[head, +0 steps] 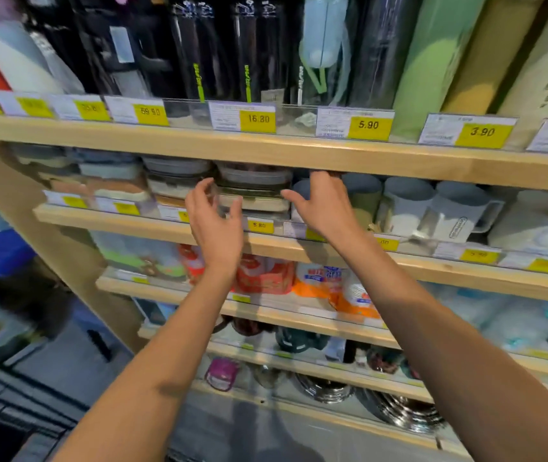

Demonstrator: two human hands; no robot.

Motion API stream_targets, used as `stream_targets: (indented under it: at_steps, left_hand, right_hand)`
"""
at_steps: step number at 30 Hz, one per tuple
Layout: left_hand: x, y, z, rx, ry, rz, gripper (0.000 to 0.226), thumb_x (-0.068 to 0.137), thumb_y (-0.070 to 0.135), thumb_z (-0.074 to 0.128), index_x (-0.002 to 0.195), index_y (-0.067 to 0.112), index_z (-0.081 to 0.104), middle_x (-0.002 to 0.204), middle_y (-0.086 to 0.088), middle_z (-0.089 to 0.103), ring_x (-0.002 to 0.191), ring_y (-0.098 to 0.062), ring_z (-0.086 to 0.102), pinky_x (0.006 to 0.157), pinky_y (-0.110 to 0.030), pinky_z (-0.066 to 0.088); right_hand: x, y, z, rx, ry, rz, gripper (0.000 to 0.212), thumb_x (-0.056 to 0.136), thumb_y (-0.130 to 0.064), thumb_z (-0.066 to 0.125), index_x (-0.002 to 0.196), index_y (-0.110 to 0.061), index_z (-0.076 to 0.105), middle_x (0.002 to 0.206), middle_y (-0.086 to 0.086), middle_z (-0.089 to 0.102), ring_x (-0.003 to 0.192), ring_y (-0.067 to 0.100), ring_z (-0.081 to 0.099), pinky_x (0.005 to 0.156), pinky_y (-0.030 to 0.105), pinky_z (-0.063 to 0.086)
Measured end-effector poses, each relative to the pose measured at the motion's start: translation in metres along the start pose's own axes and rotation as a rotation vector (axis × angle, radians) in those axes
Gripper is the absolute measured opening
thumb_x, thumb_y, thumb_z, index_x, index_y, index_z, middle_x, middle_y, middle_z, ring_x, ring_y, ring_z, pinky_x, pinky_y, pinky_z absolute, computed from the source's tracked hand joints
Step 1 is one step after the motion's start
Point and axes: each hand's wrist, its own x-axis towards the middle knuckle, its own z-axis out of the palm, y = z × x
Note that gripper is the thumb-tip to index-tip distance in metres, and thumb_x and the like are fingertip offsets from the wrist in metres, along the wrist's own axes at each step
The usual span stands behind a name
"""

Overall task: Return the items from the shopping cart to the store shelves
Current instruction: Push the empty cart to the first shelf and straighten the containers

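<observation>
Both hands, left (215, 225) and right (324, 208), flank stacked containers (254, 191), grip open.

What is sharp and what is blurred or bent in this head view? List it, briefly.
Head view: the yellow price tags 16.80 and 5.90 read clearly; the left hand and right hand are slightly motion-smeared before the stacked containers; the left edge and floor are heavily blurred; the wide lens bows the wooden shelf edge; lighting is even, without strong glare.
</observation>
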Motion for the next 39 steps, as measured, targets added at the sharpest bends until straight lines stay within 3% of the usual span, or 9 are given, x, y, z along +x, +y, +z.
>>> stream_targets:
  at_steps: [3, 5, 9, 12, 19, 21, 24, 35, 39]
  left_hand:
    - [0.002, -0.004, 0.002, 0.067, -0.148, -0.077, 0.066, 0.089, 0.018, 0.071, 0.146, 0.011, 0.038, 0.143, -0.011, 0.04, 0.115, -0.028, 0.057, 0.103, -0.039, 0.047]
    - [0.005, -0.007, 0.002, 0.095, -0.167, -0.096, 0.069, 0.09, 0.02, 0.071, 0.148, 0.013, 0.035, 0.143, -0.009, 0.04, 0.117, -0.026, 0.056, 0.104, -0.041, 0.046]
    - [0.013, -0.009, 0.0, 0.15, -0.194, -0.117, 0.064, 0.09, 0.022, 0.072, 0.146, 0.014, 0.041, 0.139, -0.01, 0.047, 0.123, -0.025, 0.053, 0.107, -0.037, 0.043]
    - [0.016, -0.013, -0.004, 0.162, -0.221, -0.121, 0.065, 0.09, 0.025, 0.073, 0.146, 0.015, 0.042, 0.136, -0.009, 0.051, 0.122, -0.024, 0.053, 0.106, -0.036, 0.044]
    - [0.01, -0.008, -0.005, 0.117, -0.212, -0.107, 0.068, 0.089, 0.021, 0.073, 0.148, 0.015, 0.04, 0.143, -0.007, 0.046, 0.129, -0.019, 0.05, 0.111, -0.035, 0.041]
    - [0.018, -0.004, -0.012, 0.09, -0.09, -0.14, 0.061, 0.09, 0.02, 0.071, 0.144, 0.015, 0.043, 0.14, -0.005, 0.047, 0.125, -0.018, 0.051, 0.108, -0.031, 0.041]
    - [0.042, -0.007, -0.023, 0.015, 0.076, -0.262, 0.064, 0.094, 0.018, 0.067, 0.149, 0.018, 0.035, 0.153, -0.003, 0.036, 0.138, -0.021, 0.043, 0.113, -0.034, 0.036]
    - [0.059, -0.021, -0.022, -0.152, -0.032, -0.459, 0.056, 0.088, 0.008, 0.059, 0.14, 0.017, 0.04, 0.144, -0.012, 0.047, 0.121, -0.025, 0.055, 0.107, -0.034, 0.042]
    - [0.038, -0.006, -0.014, -0.235, 0.122, -0.343, 0.03, 0.087, 0.004, 0.063, 0.111, 0.018, 0.051, 0.119, -0.01, 0.058, 0.082, 0.005, 0.059, 0.081, -0.014, 0.045]
  right_hand:
    - [0.019, -0.005, 0.007, -0.047, -0.144, 0.069, 0.045, 0.094, -0.055, 0.057, 0.079, -0.014, 0.047, 0.081, 0.013, 0.057, 0.096, 0.038, 0.063, 0.068, 0.032, 0.033]
    - [0.03, -0.007, 0.008, -0.066, -0.297, 0.138, 0.049, 0.091, -0.067, 0.05, 0.082, -0.02, 0.055, 0.119, 0.019, 0.066, 0.113, 0.036, 0.06, 0.075, 0.033, 0.036]
    - [0.046, -0.008, 0.009, 0.126, -0.578, 0.286, 0.089, 0.081, -0.08, 0.048, 0.15, -0.024, 0.042, 0.161, 0.002, 0.033, 0.147, 0.025, 0.032, 0.116, 0.039, 0.028]
    - [0.049, -0.007, 0.013, 0.171, -0.542, 0.282, 0.114, 0.054, -0.094, 0.053, 0.147, -0.028, 0.047, 0.159, -0.001, 0.038, 0.146, 0.024, 0.034, 0.113, 0.038, 0.03]
    - [0.035, -0.006, 0.007, 0.016, -0.472, 0.268, 0.082, 0.084, -0.075, 0.05, 0.125, -0.005, 0.065, 0.137, 0.016, 0.059, 0.121, 0.033, 0.055, 0.083, 0.033, 0.035]
    - [0.034, -0.005, 0.008, 0.022, -0.418, 0.252, 0.069, 0.084, -0.075, 0.051, 0.085, -0.008, 0.066, 0.098, 0.018, 0.068, 0.09, 0.032, 0.059, 0.069, 0.034, 0.036]
    - [0.029, -0.002, 0.011, 0.052, -0.312, 0.225, 0.07, 0.081, -0.071, 0.06, 0.056, -0.011, 0.034, 0.054, 0.008, 0.037, 0.052, 0.024, 0.039, 0.051, 0.036, 0.024]
    - [0.026, 0.005, 0.034, -0.054, -0.072, 0.074, 0.056, 0.089, -0.05, 0.068, 0.117, -0.004, 0.053, 0.106, 0.019, 0.063, 0.101, 0.039, 0.06, 0.071, 0.036, 0.041]
    - [0.003, 0.001, 0.031, -0.116, 0.075, 0.034, 0.047, 0.092, -0.041, 0.066, 0.117, -0.003, 0.055, 0.112, 0.02, 0.064, 0.106, 0.04, 0.059, 0.079, 0.042, 0.047]
